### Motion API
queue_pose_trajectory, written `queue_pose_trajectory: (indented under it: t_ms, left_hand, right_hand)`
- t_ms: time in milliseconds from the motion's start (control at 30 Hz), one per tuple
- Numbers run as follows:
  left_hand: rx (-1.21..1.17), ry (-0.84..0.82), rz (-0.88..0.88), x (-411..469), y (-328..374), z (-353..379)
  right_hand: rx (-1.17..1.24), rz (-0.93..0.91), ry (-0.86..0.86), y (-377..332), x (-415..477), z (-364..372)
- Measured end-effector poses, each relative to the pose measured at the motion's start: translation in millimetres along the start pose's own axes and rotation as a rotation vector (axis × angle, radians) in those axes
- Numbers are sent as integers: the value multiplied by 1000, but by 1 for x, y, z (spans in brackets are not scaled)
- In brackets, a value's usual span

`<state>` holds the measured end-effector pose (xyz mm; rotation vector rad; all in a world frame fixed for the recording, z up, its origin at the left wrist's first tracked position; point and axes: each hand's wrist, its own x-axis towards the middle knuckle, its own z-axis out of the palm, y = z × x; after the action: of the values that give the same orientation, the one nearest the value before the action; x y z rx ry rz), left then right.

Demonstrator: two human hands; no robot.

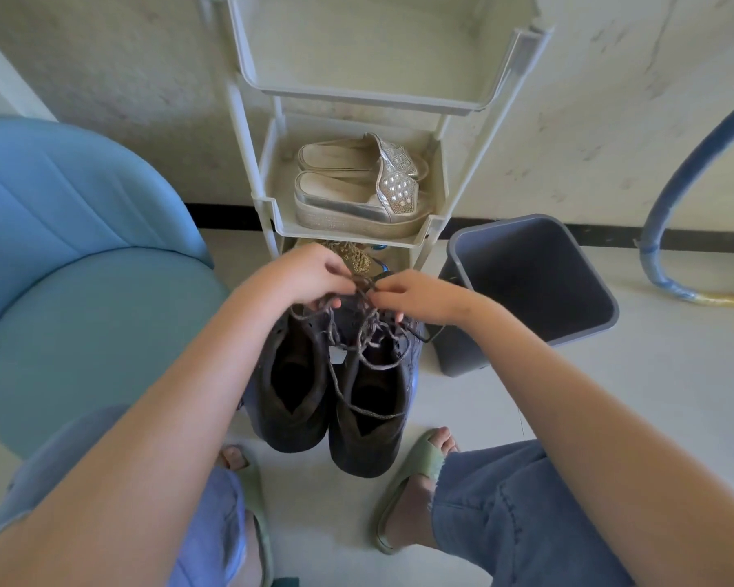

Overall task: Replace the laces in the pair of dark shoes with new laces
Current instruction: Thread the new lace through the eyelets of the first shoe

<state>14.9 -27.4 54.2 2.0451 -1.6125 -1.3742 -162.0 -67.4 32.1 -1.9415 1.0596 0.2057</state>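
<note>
The dark shoes sat side by side on the floor between the person's feet, with a white tag between them that was too tiny to read. Up front, the left hand and right hand both pinched the frayed laces with curled fingers, just in front of the shoe rack.

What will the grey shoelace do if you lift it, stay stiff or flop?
It will probably flop: the lace droops in loose curves across the dark shoes. It looks thin, so likely very light. Its woven surface seems rough, so the left hand and right hand pinching it should not slip much.
</note>
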Motion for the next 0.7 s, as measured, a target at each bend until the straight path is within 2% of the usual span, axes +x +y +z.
queue_pose_trajectory:
  t_ms: [100, 167, 300, 367, 433, 533, 700]
  left_hand:
    - [-51, 108, -3, -6, -4, -13]
    - [-89, 209, -48, -7, -9, -22]
    - [-294, 494, -167, -5, -23, -48]
    - [-406, 575, -209, -5, -27, -58]
    - [-462, 567, -239, -7, -30, -59]
    - [-329, 520, -229, -7, -37, -52]
    - [-131, 526, -268, -12, -43, -59]
  right_hand:
    - [31, -24, -35, 2, 0, 2]
    - [56, -3, 13, 6, -2, -5]
    - [-1, 131, 350, 24, -4, -25]
    - [-28, 235, 443, 31, -6, -34]
    - [-48, 314, 416, 34, -8, -37]
    - [-170, 424, 452, 36, -10, -37]
    - [-243, 499, 755, 34, -18, -47]
